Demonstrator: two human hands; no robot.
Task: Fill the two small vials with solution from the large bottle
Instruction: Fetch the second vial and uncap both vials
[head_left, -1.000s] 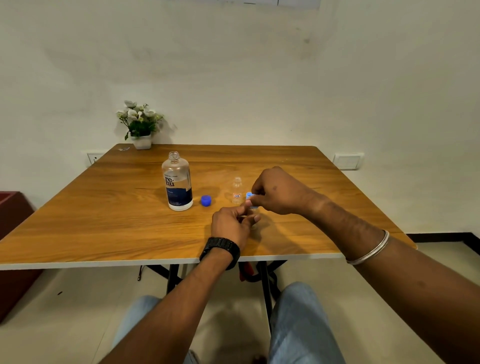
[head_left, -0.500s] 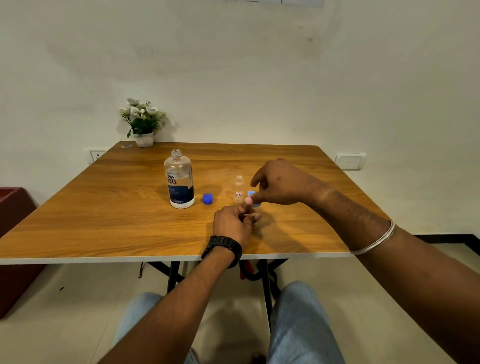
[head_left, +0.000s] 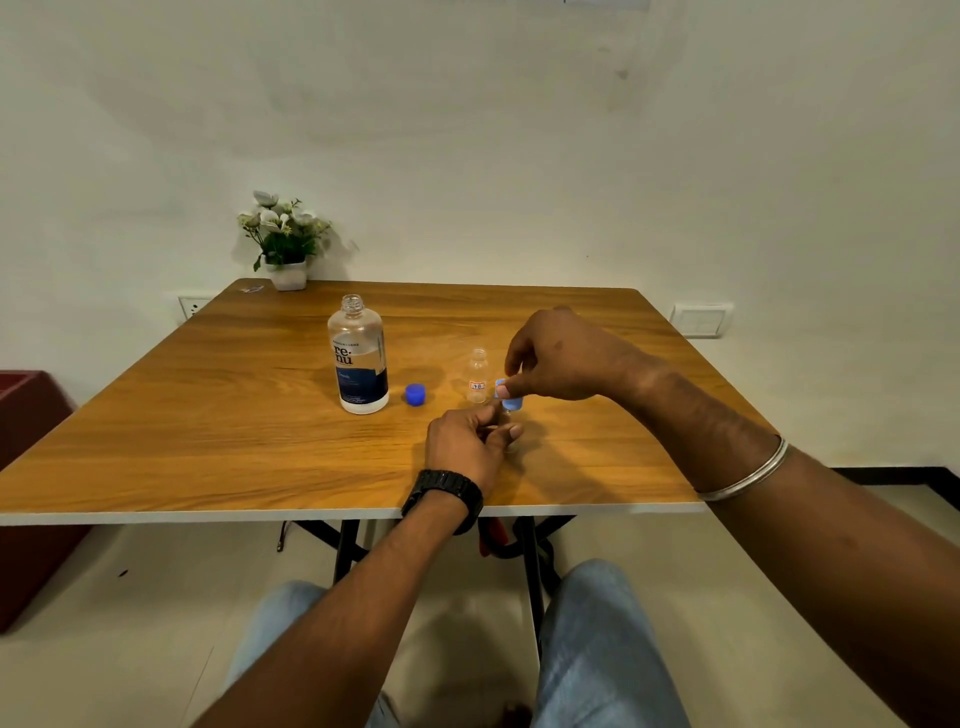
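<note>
Vial (head_left: 508, 415), clear and narrow, gripped by left hand (head_left: 467, 447); its pale-blue cap (head_left: 511, 399) pinched by right hand (head_left: 563, 358) above wooden table (head_left: 208, 415).

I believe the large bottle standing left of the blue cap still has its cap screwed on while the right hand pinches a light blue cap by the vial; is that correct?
Not quite: in the head view the large bottle is uncapped, its threaded neck bare. It does stand left of the blue cap, and the right hand pinches a light blue cap beside the vial.
</note>
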